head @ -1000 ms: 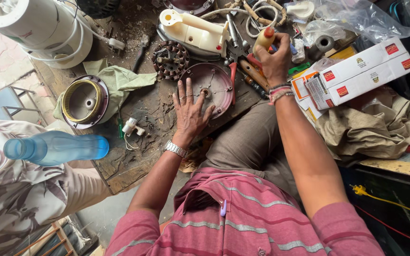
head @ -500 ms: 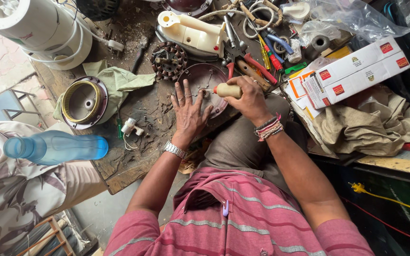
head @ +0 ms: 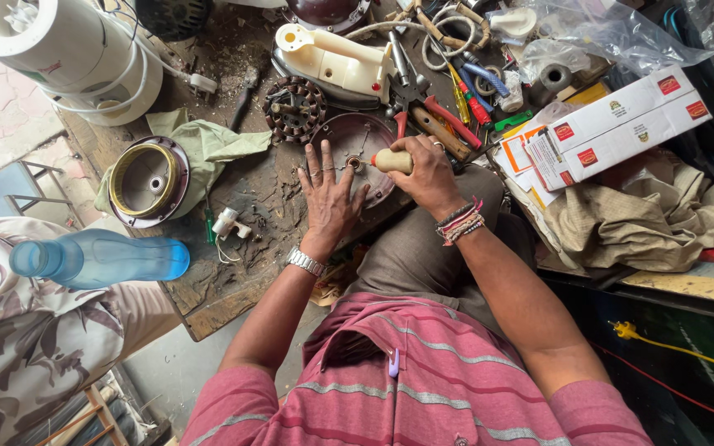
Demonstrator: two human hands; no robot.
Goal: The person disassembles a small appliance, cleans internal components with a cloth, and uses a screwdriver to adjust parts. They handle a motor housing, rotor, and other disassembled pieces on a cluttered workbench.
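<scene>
Pressing flat with fingers spread, the left hand (head: 328, 198) steadies a dark red round cover (head: 355, 157) at centre frame; a wooden-handled screwdriver (head: 392, 160) is gripped there by the right hand (head: 430, 172). A blue bottle (head: 101, 258), contents indiscernible, lies lower left.

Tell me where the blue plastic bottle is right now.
In the head view, the blue plastic bottle lies on its side at the left, just off the workbench's edge, below the round metal housing and left of the left hand.
</scene>
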